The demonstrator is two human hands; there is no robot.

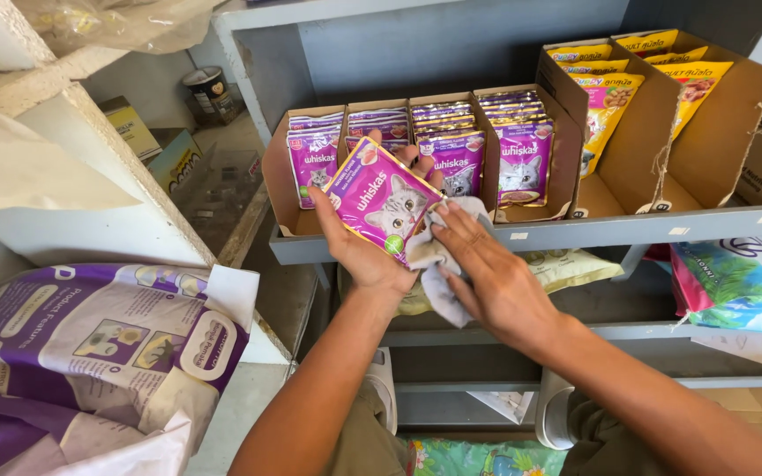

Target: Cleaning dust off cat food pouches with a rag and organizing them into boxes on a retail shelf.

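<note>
My left hand (359, 251) holds a purple pet-food pouch (379, 199) with a cat picture, tilted, in front of the shelf. My right hand (487, 269) presses a pale grey cloth (434, 273) against the pouch's lower right edge. Just behind the pouch sits an open cardboard tray (280, 194) with rows of the same purple pouches (522, 159) standing upright.
A grey metal shelf (628, 231) carries the tray and, to the right, cardboard boxes (720, 132) of yellow pouches (606, 110). A large purple sack (99, 339) lies at lower left. Bagged goods (738, 282) fill the lower shelf at right. A tin (209, 92) stands far left behind.
</note>
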